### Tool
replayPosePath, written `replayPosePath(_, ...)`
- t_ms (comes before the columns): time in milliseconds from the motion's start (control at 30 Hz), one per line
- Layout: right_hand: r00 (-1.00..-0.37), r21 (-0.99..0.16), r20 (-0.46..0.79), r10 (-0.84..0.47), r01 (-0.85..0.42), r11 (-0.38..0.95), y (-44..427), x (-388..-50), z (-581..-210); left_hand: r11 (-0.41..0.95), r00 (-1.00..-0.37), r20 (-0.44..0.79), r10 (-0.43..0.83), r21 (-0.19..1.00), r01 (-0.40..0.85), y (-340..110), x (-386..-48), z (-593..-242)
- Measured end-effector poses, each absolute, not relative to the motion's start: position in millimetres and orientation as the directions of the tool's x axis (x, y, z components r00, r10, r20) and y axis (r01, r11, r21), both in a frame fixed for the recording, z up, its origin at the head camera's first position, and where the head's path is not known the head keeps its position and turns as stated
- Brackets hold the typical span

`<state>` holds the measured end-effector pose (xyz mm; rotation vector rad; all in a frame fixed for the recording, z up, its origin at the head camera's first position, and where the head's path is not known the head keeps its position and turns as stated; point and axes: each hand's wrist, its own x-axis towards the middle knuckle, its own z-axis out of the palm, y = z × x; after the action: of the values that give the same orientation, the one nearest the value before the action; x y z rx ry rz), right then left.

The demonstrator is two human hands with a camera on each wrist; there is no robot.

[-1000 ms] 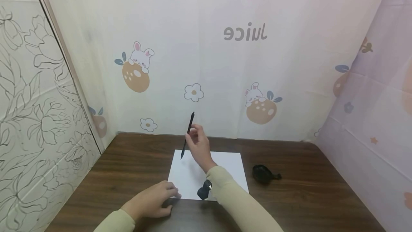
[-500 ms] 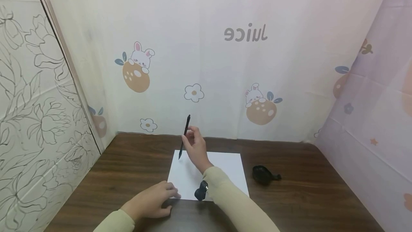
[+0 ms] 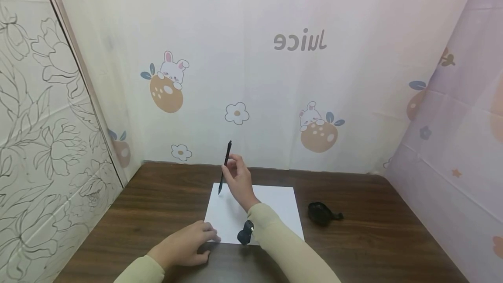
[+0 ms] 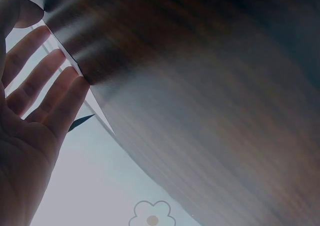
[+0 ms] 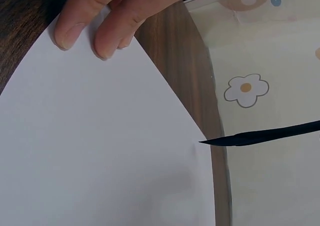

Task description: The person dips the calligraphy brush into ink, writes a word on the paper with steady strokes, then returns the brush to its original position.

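A slim black brush [image 3: 225, 165] with a dark pointed tip leans slightly to the right at the top. My right hand [image 3: 239, 180] pinches it between thumb and fingers around its middle. Its tip [image 5: 215, 141] is over the far left corner of a white sheet of paper [image 3: 275, 213]; whether it touches cannot be told. No mark shows on the sheet. At the near left corner my left hand [image 3: 188, 241] rests with relaxed fingers, the fingertips [image 5: 70, 36] on the paper. The right hand is out of sight in its own wrist view.
A small black dish [image 3: 320, 213] with a short handle lies on the brown wooden table [image 3: 373, 230], right of the paper. A black wrist camera [image 3: 245, 233] hangs below the right sleeve. Printed curtains [image 3: 255, 77] stand behind the table and along both sides.
My right hand and the brush have shifted slightly left and a little lower, then held still over the last half second. The left hand, paper and dish have stayed in place.
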<state>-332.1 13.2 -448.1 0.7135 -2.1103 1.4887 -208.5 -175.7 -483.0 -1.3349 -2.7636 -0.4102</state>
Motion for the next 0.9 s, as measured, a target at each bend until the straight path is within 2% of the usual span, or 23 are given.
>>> replayPosePath(367,-0.766,-0.709,0.623,-0.159,-0.639,0.298,12.4,-332.4,-452.3,0.572,-0.602,0.189,0.776,0.193,0.798,-176.0,-208.3,-483.3)
replayPosePath(600,-0.766,-0.709,0.621,-0.164,-0.639,0.297,12.5,-332.6,-454.5,0.583,-0.616,0.172,0.769,0.207,0.786,-176.6,-208.7,-483.7)
replayPosePath(900,-0.779,-0.723,0.604,-0.17,-0.625,0.294,12.8,-332.7,-455.5,0.569,-0.6,0.189,0.777,0.194,0.799,-176.2,-208.6,-483.9)
